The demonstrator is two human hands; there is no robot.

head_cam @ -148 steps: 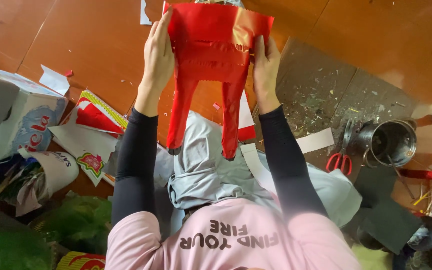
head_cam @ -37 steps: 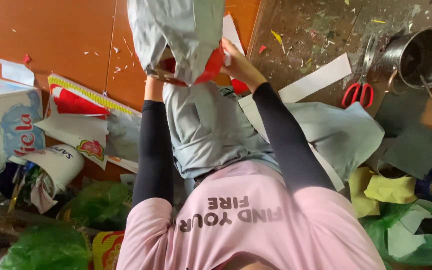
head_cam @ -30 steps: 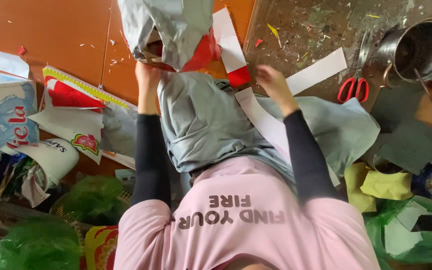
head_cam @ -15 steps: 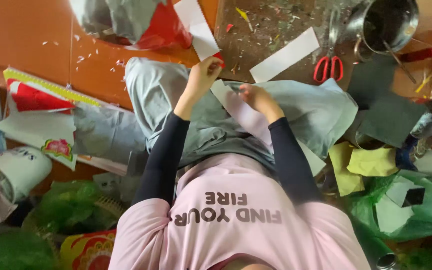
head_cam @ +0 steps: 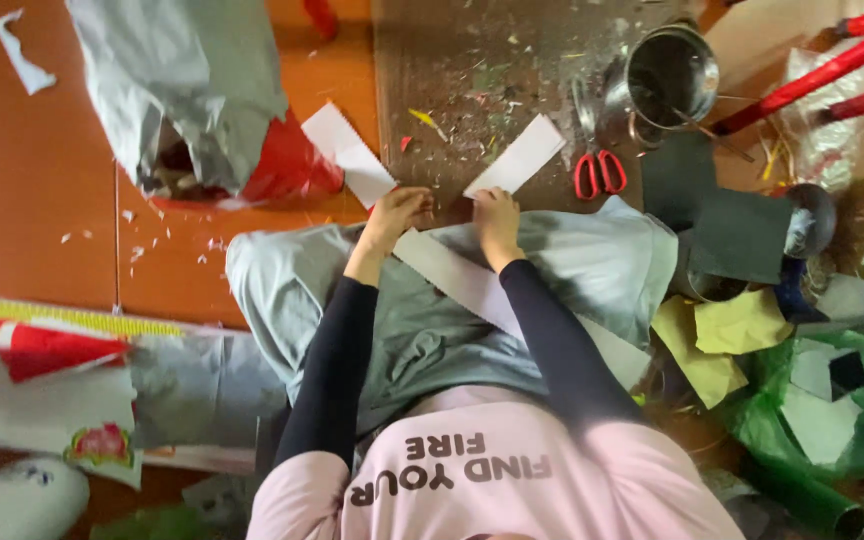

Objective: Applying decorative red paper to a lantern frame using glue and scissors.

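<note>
Orange-brown floor (head_cam: pixel 42 200), dark scrap-littered mat (head_cam: pixel 482 90) — paper bits scattered, even daylight

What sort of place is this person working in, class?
Probably a home craft spot on the floor: red scissors lie by a scrap-strewn mat, with white paper strips and paper offcuts around.

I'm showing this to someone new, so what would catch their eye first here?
Probably the two hands, left hand and right hand, meeting on a long white paper strip laid across the lap. Next, the red-handled scissors on the scrap-strewn mat beside a steel pot, and the crumpled grey and red sheet at upper left.
</note>
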